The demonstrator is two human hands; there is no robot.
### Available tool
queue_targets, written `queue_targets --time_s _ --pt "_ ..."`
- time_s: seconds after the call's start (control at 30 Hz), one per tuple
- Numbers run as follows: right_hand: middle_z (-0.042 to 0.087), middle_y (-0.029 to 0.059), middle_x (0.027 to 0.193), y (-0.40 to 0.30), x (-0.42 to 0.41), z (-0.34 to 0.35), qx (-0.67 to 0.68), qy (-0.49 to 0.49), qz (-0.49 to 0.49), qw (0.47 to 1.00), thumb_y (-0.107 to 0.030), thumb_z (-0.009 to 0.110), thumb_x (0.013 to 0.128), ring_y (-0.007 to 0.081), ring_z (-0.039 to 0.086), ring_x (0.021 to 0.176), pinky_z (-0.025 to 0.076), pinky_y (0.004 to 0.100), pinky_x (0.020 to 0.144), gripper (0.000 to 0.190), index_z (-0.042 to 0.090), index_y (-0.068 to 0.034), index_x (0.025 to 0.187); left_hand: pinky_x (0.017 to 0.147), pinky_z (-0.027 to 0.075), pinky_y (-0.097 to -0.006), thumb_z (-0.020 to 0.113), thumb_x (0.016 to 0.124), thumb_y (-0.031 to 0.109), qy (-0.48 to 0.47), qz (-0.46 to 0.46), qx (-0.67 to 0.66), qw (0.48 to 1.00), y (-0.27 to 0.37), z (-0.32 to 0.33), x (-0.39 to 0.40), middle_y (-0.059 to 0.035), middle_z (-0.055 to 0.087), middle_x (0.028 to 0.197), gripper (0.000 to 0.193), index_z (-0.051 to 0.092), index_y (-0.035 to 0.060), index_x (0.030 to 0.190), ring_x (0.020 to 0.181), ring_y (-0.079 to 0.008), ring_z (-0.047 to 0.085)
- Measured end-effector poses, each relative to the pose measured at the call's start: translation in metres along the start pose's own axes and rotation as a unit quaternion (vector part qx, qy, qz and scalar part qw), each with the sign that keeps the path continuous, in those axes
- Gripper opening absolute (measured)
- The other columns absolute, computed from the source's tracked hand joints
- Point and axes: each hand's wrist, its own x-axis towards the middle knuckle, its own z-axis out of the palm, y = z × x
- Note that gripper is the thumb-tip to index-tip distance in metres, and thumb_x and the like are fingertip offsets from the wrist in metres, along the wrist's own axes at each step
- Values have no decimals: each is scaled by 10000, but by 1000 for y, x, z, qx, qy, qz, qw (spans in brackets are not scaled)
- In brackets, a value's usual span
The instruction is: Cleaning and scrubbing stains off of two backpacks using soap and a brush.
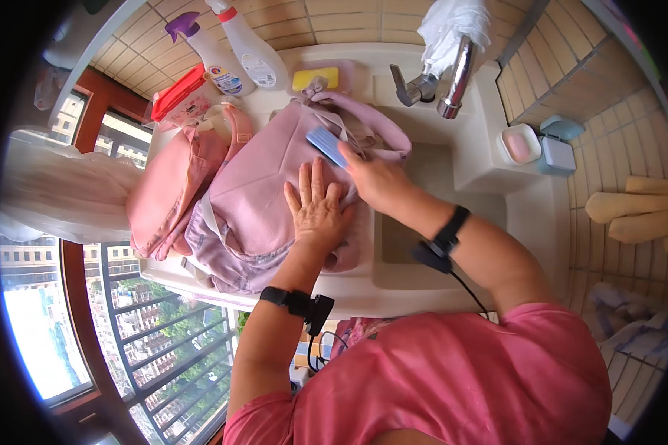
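A mauve-pink fabric backpack [267, 167] lies flat on the left part of a white laundry sink [479, 94], its straps bunched toward the basin. My left hand [318, 214] presses flat on the backpack with its fingers spread and nothing in it. Just up and to the right, my right hand [376, 181] grips a blue scrubbing brush [327, 146] against the fabric. The brush's bristles are hidden underneath. Left of the mauve bag rests a smaller salmon-pink backpack [170, 192].
Two spray bottles [259, 64], a red-lidded tub [181, 97] and a yellow soap bar [315, 79] stand along the back. A chrome faucet [453, 83] rises over the basin [442, 222]. Soap boxes [517, 144] sit on the right ledge. A railed window [167, 334] is at left.
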Motion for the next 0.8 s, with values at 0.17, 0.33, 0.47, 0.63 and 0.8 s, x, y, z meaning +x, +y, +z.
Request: queue_targets --time_s 0.17,0.33,0.47,0.63,0.8 --pt "688 276 814 27 -17 -8 -14 0 -2 1000 -206 537 1040 460 686 714 536 551 619 536 385 -125 1548 1205 58 -695 714 866 378 13 27 -8 1000 9 0 2 -172 185 1700 376 631 143 1148 1580 -397 105" --pt "703 291 873 2 78 2 -33 10 10 999 -259 414 1063 488 700 811 545 587 692 475 398 -26 1476 1206 65 -691 734 847 357 35 34 -19 999 0 5 6 -170 191 1699 355 636 142 1111 1577 -399 119" --pt "678 294 773 3 -43 -17 -12 -52 47 997 -223 528 1042 480 684 691 543 582 661 544 382 -134 1558 1211 69 -683 746 836 351 34 15 -25 999 -4 2 -5 -161 208 1695 352 636 145 1099 1579 -385 125" --pt "695 284 860 11 48 -16 -43 11 52 998 -197 515 1044 472 689 777 539 562 687 479 444 -33 1488 1217 59 -673 749 830 361 34 30 -28 999 10 -1 9 -149 186 1704 364 636 153 1108 1584 -370 116" --pt "696 277 856 9 16 4 -32 19 13 999 -185 519 1041 479 682 801 535 559 687 471 445 -47 1485 1217 53 -672 742 834 356 29 15 -28 999 -5 3 0 -150 182 1706 361 642 158 1119 1586 -371 109"
